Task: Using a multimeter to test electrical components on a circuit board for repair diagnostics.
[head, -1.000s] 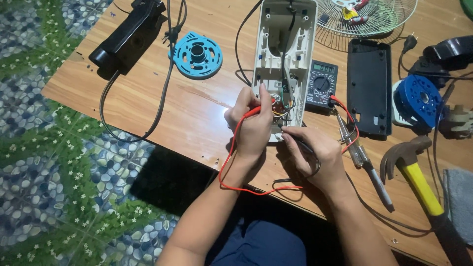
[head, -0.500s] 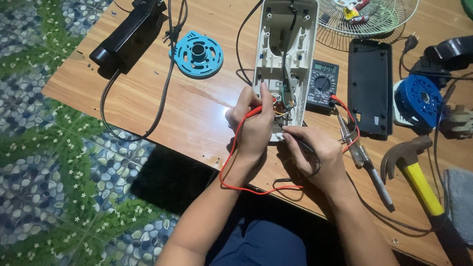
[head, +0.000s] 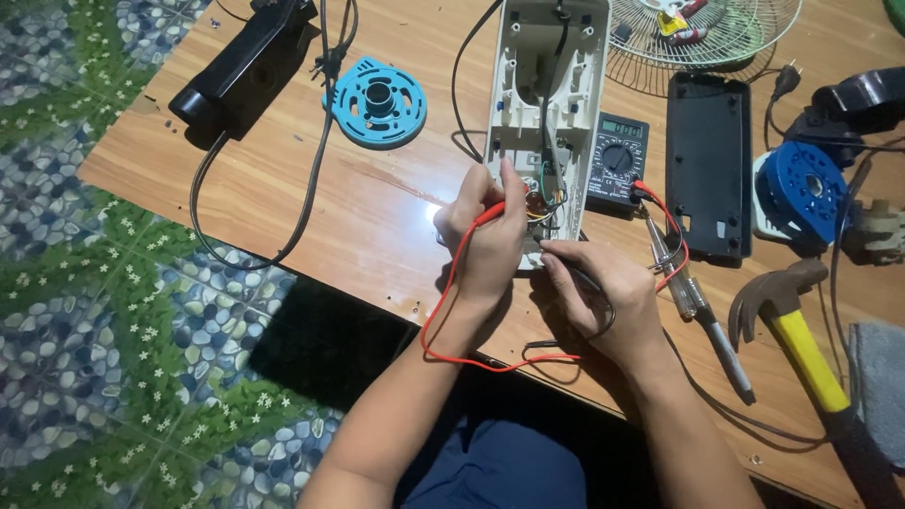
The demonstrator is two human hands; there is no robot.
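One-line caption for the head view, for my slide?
Left hand and right hand press red probe and black probe into an open white housing beside a multimeter.

Landmark: the open casing point(head: 547, 104), lying on the worktop point(head: 377, 217). Left hand point(head: 490, 236) and right hand point(head: 603, 297) rest at its near end, each holding a probe. The multimeter point(head: 617, 160) lies just right of the casing; the flat cover point(head: 709, 165) farther right; the hammer point(head: 792, 330) right and nearer. The round disc point(head: 375, 102) lies left; the fan grille point(head: 702, 33) behind right
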